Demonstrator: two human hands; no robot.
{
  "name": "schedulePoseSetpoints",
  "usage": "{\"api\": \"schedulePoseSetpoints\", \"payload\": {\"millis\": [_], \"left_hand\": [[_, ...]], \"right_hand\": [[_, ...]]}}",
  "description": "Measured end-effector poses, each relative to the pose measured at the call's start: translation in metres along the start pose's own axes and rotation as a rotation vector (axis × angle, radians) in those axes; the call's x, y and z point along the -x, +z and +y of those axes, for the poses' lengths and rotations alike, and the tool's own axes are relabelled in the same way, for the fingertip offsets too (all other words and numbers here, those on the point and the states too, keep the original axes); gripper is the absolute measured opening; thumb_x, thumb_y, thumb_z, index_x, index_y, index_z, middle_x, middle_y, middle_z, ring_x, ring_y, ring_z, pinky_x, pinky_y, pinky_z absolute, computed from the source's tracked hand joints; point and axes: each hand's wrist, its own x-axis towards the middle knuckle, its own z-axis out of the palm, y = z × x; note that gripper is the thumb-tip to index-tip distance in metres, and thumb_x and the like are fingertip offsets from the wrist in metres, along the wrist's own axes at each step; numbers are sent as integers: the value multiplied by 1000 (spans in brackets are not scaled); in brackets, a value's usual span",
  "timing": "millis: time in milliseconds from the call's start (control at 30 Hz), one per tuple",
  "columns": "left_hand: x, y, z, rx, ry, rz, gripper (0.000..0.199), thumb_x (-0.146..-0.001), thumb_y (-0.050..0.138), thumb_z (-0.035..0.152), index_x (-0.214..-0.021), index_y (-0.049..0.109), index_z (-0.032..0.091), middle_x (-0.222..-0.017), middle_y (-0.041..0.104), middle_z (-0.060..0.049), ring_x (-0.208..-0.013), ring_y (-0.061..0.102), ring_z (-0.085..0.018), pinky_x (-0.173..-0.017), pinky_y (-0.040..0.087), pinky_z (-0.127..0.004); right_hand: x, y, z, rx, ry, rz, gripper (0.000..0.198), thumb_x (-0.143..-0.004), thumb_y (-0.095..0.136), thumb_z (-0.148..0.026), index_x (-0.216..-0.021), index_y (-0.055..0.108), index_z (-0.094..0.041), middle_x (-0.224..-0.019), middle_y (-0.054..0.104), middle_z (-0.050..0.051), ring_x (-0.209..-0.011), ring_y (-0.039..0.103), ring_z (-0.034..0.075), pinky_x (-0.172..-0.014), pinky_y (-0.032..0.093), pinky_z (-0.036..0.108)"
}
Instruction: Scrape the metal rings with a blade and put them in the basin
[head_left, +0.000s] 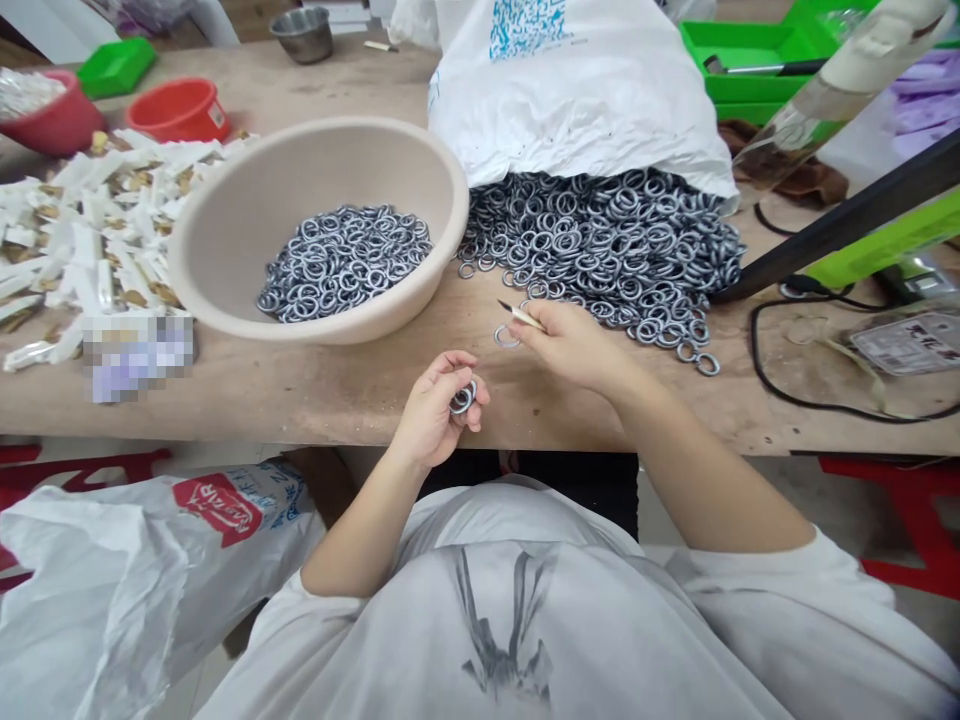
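Note:
My left hand [442,405] is closed around a few grey rings [463,397], held above the table's front edge. In my right hand [574,345] is a slim pale-handled tool [526,317] with a dark pointed tip, aimed up and left. A single ring [507,337] shows just left of the right fingertips; whether they touch it I cannot tell. Behind that hand a large heap of loose grey rings [592,240] spills from a white sack [577,100]. To the left stands a beige basin [214,215] with a pile of similar rings [349,265] inside.
White and brown scraps [97,230] cover the table's left side. Red bowls [180,110], a green tray [116,68] and a metal bowl [302,35] stand farther back. At right, a dark bar [847,215] slants over a black cord [757,350].

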Motion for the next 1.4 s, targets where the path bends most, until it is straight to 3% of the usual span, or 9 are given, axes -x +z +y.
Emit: {"api": "schedulePoseSetpoints", "payload": {"millis": [167,233,400,500,633,833,1067,1267,1400], "left_hand": [[-6,11,-11,-240,21,-161,47,-81,70,61,-83,59,16,-64,57,3,-40,42,-4,-35,31,-16],[-6,16,-15,-308,18,-187,47,-83,68,61,-81,59,15,-62,56,4,-40,41,-3,-35,29,-15],[-2,31,-20,-141,-19,-81,49,-79,70,63,-75,51,18,-54,51,6,-37,37,-4,-35,25,-16],[2,40,-20,-79,-86,-116,50,-76,73,62,-69,49,18,-50,49,5,-36,35,-4,-35,24,-16],[4,46,-16,23,-135,-109,50,-76,75,59,-67,47,18,-49,47,6,-36,34,-3,-35,24,-15],[4,46,-16,89,-150,-15,48,-76,76,56,-69,46,19,-47,46,7,-35,36,-4,-35,24,-16],[4,45,-19,68,-140,-3,51,-75,76,59,-69,45,19,-47,46,7,-36,37,-5,-35,25,-16],[9,38,-20,72,-153,-96,49,-77,75,57,-67,46,18,-48,45,7,-37,36,-4,-35,27,-16],[10,31,-17,100,-124,-26,38,-77,77,49,-79,60,15,-57,56,4,-41,45,-5,-37,35,-17]], "right_hand": [[37,-4,-10,-598,-19,-384,39,-95,54,-50,-78,69,-19,-78,73,3,-74,64,18,-70,48,30],[44,3,-12,-695,26,-318,44,-96,52,-55,-74,65,-19,-73,71,4,-72,65,18,-71,50,31],[61,27,-8,-710,50,137,40,-84,70,-59,-93,57,-22,-73,66,-2,-66,63,16,-68,49,30],[63,32,-3,-724,33,171,45,-83,68,-66,-92,56,-23,-69,61,-3,-61,58,15,-64,47,29],[65,27,0,-545,-36,285,47,-94,50,-67,-84,58,-21,-70,59,-1,-65,53,14,-63,40,28],[82,23,-7,-161,-188,195,40,-101,45,-47,-73,55,-20,-66,58,1,-62,52,14,-60,33,28],[82,28,-10,-78,-218,231,40,-100,46,-47,-70,51,-21,-62,53,-1,-57,47,13,-58,30,28],[54,18,14,56,112,379,46,-101,41,-55,-74,59,-21,-62,57,2,-60,52,18,-59,29,30],[14,5,22,342,182,287,30,-93,61,-45,-108,69,-21,-102,74,11,-83,64,27,-66,36,32]]}}
